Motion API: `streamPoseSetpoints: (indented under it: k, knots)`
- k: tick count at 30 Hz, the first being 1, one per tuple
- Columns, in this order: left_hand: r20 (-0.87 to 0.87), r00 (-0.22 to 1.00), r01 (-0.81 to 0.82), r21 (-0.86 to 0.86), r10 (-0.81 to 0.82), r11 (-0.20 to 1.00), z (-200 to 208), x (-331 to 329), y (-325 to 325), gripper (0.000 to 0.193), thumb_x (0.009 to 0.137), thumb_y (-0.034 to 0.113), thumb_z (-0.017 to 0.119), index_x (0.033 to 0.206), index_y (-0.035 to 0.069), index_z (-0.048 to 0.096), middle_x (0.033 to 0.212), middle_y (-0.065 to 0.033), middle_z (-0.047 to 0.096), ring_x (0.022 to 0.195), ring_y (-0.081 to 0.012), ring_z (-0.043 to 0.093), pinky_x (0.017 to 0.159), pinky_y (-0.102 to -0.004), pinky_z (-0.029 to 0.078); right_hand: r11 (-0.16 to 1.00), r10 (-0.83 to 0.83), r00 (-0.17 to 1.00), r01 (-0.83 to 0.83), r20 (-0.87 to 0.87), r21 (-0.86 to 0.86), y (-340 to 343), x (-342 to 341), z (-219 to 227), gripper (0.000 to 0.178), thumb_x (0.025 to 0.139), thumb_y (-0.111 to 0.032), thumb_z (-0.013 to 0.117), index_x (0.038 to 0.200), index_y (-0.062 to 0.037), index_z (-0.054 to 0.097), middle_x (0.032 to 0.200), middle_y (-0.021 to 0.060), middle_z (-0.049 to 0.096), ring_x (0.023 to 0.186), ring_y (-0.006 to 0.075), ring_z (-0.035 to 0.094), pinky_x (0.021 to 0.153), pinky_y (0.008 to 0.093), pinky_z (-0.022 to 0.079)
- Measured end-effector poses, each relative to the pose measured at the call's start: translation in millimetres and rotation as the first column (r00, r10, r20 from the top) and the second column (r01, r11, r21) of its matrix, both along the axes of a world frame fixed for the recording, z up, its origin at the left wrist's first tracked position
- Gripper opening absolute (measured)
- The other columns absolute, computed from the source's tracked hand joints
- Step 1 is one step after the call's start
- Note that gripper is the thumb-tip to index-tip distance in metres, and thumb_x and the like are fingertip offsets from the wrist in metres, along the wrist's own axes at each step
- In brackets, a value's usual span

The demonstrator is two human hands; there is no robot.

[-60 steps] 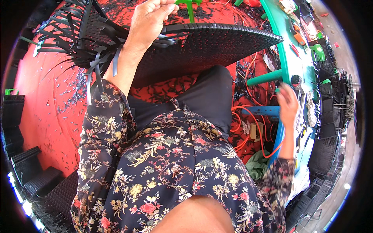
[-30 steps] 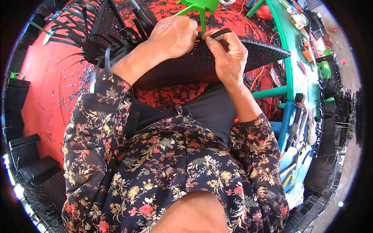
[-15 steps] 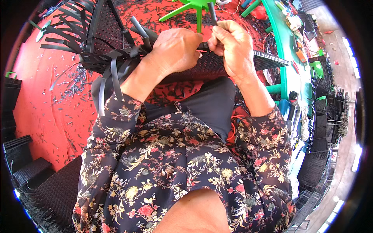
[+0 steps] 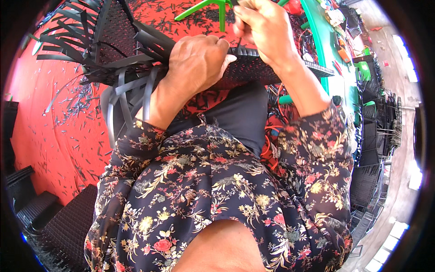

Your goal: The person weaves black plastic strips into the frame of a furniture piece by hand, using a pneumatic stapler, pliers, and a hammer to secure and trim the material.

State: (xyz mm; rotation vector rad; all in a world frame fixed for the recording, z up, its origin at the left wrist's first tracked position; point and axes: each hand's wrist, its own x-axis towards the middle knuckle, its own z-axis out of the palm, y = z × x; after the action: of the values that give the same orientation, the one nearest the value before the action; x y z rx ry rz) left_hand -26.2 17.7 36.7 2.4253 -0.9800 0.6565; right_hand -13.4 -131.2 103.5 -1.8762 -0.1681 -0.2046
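My left hand (image 4: 199, 61) is curled into a loose fist on the near edge of the black woven panel (image 4: 253, 68), thumb pressed against its rim, gripping it where the flat strips bunch together. My right hand (image 4: 263, 25) sits just above and beside it, fingers pinched together on something thin at the panel's upper edge; I cannot tell exactly which strand it has, as it is too small to make out. The two hands are almost touching.

The panel lies across my lap, a tight basket weave of matte plastic strips, stiff and slightly ribbed. To the left its unwoven ends (image 4: 90, 45) splay out as long, flat, dark ribbons, some drooping down past my left wrist.

Beyond the hands a bright green plastic frame (image 4: 213, 7) with thin angled legs stands on the red floor mat (image 4: 50, 136), which is littered with short black offcuts. My sleeves are dark floral fabric. On the right runs a green table edge (image 4: 324, 41) with small tools on it, and orange cord (image 4: 272, 136) coils beneath. Finished dark woven pieces (image 4: 31, 199) are stacked at lower left.
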Motion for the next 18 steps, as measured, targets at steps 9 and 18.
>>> streamPoseSetpoints:
  k: [9, 18]
  knots:
    - [0.160, 0.986, -0.024, -0.059, 0.033, 0.998, 1, -10, -7, 0.022, 0.077, 0.030, 0.069, 0.086, 0.010, 0.062, 0.072, -0.0056, 0.061, 0.072, -0.0256, 0.063, 0.064, -0.0378, 0.048, 0.971, 0.047, 0.992, -0.073, -0.117, -0.226, -15, 52, -41, 0.012, 0.080, -0.005, 0.060, 0.071, 0.0028, 0.061, 0.061, 0.0104, 0.061, 0.052, 0.0186, 0.060, 0.052, 0.0330, 0.049]
    - [0.228, 0.969, 0.091, 0.022, -0.094, 0.996, 4, -5, -1, 0.025, 0.080, 0.014, 0.062, 0.105, 0.016, 0.067, 0.073, -0.0031, 0.057, 0.070, -0.0234, 0.060, 0.063, -0.0363, 0.046, 0.698, 0.164, 0.920, -0.363, -0.356, -0.617, -24, 83, -64, 0.010, 0.071, -0.007, 0.067, 0.080, -0.0044, 0.070, 0.066, 0.0139, 0.064, 0.062, 0.0229, 0.064, 0.058, 0.0341, 0.050]
